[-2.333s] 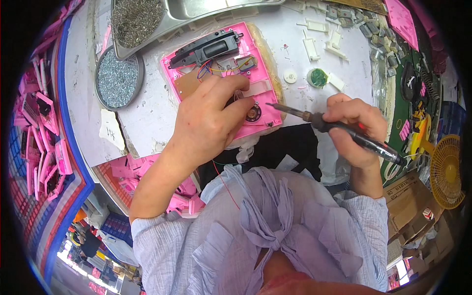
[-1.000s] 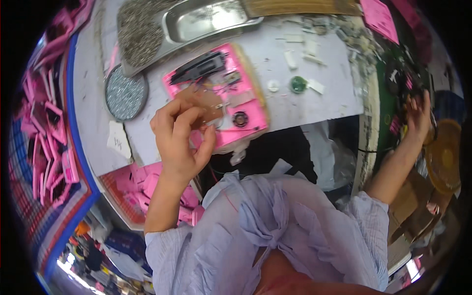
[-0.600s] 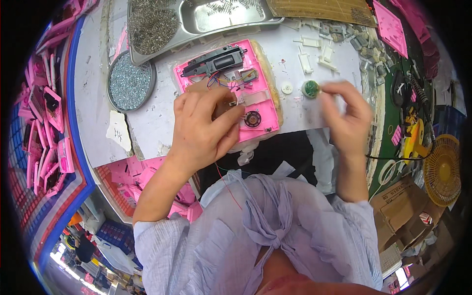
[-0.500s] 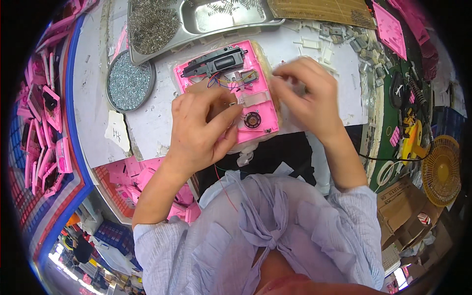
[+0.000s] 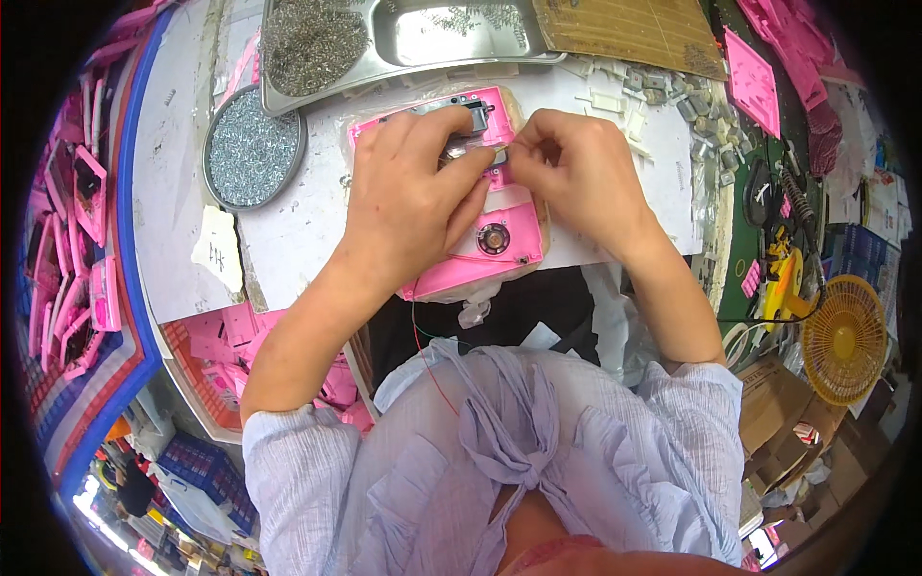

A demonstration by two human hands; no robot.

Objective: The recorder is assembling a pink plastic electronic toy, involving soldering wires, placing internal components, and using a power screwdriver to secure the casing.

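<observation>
A pink plastic casing (image 5: 523, 226) lies on the table in front of me, with a round dark speaker (image 5: 494, 238) in its near right part. My left hand (image 5: 408, 192) is closed over the casing's middle and covers much of the dark module (image 5: 477, 117) along the far edge. Its thumb and index finger come down around a small part between them, too covered to name. My right hand (image 5: 586, 178) is at the casing's right side, thumb and fingertips pinched together; what they hold is hidden. A thin red wire (image 5: 419, 334) hangs off the near edge.
A metal tray (image 5: 389, 67) of small springs stands at the back, beside a cardboard sheet (image 5: 629, 36). Left is a round bowl (image 5: 252, 154) of small screws. White and grey parts (image 5: 663, 96) lie at the far right. A basket of pink pieces (image 5: 226, 360) sits below left.
Both hands have moved to the far middle of the casing and now nearly meet there. The right fingers have closed into a pinch, and the left hand now covers the dark module.
</observation>
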